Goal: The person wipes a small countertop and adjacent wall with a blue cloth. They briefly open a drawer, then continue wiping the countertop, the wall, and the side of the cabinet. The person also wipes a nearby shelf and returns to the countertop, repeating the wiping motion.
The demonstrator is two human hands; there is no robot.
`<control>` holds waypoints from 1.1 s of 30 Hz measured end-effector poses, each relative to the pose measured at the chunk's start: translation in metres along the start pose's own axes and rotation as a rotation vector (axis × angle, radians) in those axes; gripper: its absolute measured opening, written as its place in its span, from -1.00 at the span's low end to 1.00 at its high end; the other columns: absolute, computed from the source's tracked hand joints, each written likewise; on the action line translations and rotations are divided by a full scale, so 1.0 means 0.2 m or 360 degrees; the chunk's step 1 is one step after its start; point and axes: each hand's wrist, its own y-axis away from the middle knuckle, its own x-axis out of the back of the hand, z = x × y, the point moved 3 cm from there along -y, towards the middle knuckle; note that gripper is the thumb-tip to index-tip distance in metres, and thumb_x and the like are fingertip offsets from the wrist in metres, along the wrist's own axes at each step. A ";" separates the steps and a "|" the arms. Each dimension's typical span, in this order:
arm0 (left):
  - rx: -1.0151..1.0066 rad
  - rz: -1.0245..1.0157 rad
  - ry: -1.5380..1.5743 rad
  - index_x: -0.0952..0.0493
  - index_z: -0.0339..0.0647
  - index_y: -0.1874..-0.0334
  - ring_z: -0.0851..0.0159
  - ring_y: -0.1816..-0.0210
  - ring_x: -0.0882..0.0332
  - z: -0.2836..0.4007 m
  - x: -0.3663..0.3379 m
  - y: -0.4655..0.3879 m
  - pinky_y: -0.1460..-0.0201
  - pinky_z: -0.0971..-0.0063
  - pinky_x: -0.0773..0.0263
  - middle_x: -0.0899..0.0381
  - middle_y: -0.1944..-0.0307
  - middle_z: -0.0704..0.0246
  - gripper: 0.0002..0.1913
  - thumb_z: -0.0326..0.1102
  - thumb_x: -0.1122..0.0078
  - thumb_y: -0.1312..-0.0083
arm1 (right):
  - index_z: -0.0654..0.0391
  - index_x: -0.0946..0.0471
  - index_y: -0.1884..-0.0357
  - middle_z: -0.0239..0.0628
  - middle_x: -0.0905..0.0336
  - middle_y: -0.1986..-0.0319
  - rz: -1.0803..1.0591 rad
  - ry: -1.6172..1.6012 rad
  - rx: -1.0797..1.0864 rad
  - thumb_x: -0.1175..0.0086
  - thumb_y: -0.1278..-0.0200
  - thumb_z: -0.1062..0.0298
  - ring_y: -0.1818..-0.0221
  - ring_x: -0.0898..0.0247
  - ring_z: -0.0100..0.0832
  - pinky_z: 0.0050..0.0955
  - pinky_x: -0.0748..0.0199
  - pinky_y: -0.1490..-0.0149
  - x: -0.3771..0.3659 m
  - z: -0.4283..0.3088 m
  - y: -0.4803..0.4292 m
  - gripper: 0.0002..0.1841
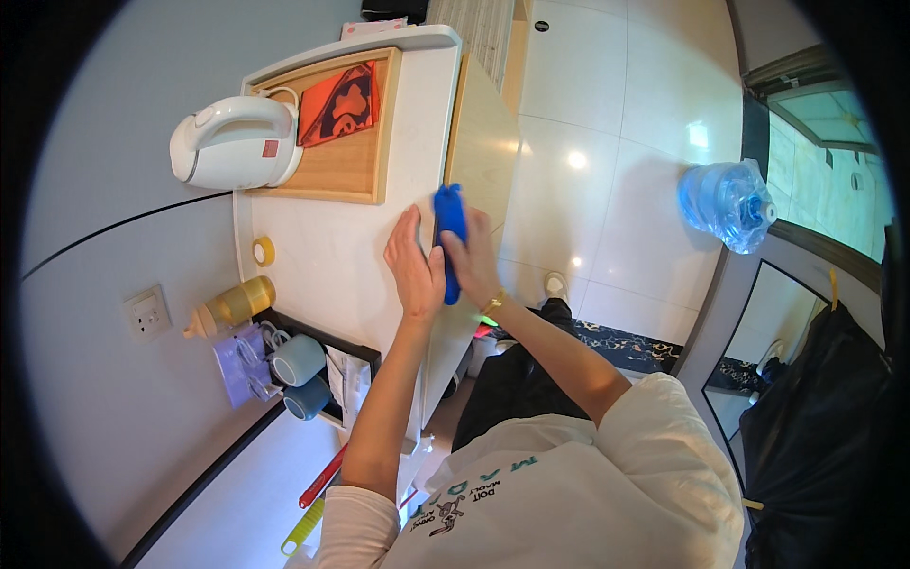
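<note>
A blue bundle, apparently folded cloth or soft plastic [451,220], stands out between my two hands at the edge of the white countertop [327,238]. My right hand [473,259] grips it from the right, with the thumb across its front. My left hand [416,267] is beside its left side, fingers extended and slightly apart; whether the thumb presses on the bundle is unclear. Beyond my hands, a folded red and black packet or cloth [341,103] lies in a wooden tray [380,142], next to a white electric kettle [238,146].
On the counter's left are a yellow tape roll [263,251], a bottle with yellowish lower part [249,299], a light mug [298,360] and a blue mug [307,398]. A large water bottle [721,203] stands on the tiled floor at right, near a mirror [775,313].
</note>
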 end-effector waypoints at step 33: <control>0.0021 -0.0077 -0.0116 -0.21 -0.32 -0.28 0.03 -0.35 -0.12 0.02 0.00 0.00 -0.37 0.13 0.09 -0.23 -0.31 0.14 -0.41 -0.38 -0.04 -0.17 | -0.14 -0.47 -0.01 -0.24 -0.44 0.17 0.0316 0.1412 0.0890 0.07 -0.11 0.52 0.04 -0.34 -0.18 -0.13 -0.18 0.03 0.23 0.01 -1.01 -0.59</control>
